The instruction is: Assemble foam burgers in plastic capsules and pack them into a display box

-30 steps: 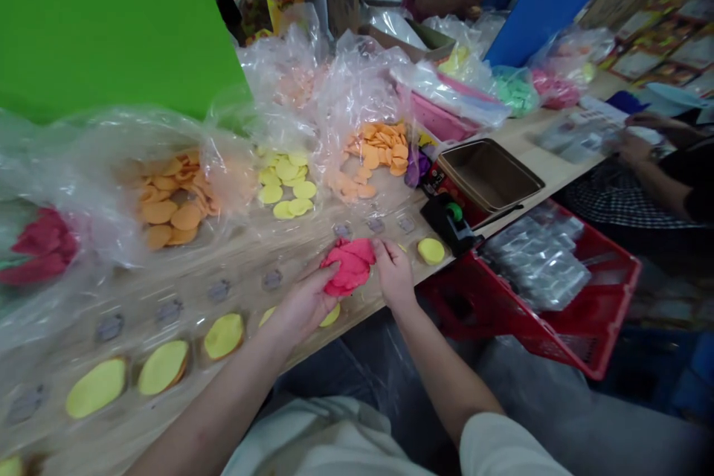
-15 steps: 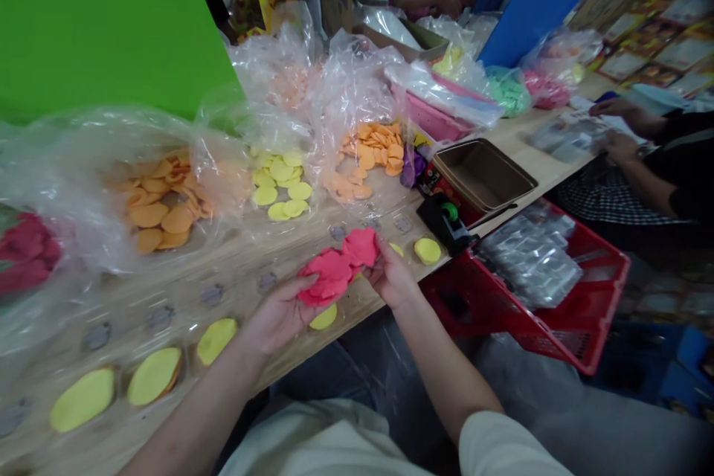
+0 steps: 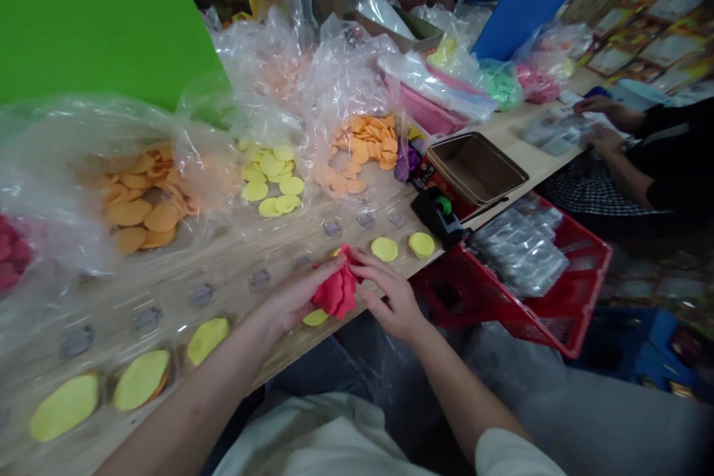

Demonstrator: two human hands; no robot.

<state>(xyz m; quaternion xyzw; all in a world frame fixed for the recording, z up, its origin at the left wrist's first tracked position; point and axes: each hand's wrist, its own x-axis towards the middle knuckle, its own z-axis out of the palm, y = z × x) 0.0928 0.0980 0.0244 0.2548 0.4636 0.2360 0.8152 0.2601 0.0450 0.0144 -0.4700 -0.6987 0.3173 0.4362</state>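
A stack of thin pink discs (image 3: 336, 290) is held upright, edge-on, between my hands above the table's front edge. My left hand (image 3: 295, 299) is closed round the left side of the stack, its thumb near the top. My right hand (image 3: 393, 299) presses its fingertips against the upper right of the same discs, while its thumb points toward them lower down. Below the stack a yellow disc (image 3: 315, 317) is partly hidden. Clear plastic trays (image 3: 181, 346) with yellow discs in their front compartments line the table edge.
Open plastic bags hold orange discs (image 3: 161, 216), yellow discs (image 3: 271, 166) and lighter orange discs (image 3: 365, 141). A tape dispenser (image 3: 438, 216) stands beside a brown box (image 3: 478, 167). A red crate (image 3: 580, 312) with clear packs sits at right. A co-worker's hands (image 3: 605, 126) handle clear packaging.
The pink discs, spread apart between my hands before, are now gathered into one upright stack. My right hand has turned, its fingers reaching over the top. The view has shifted slightly.
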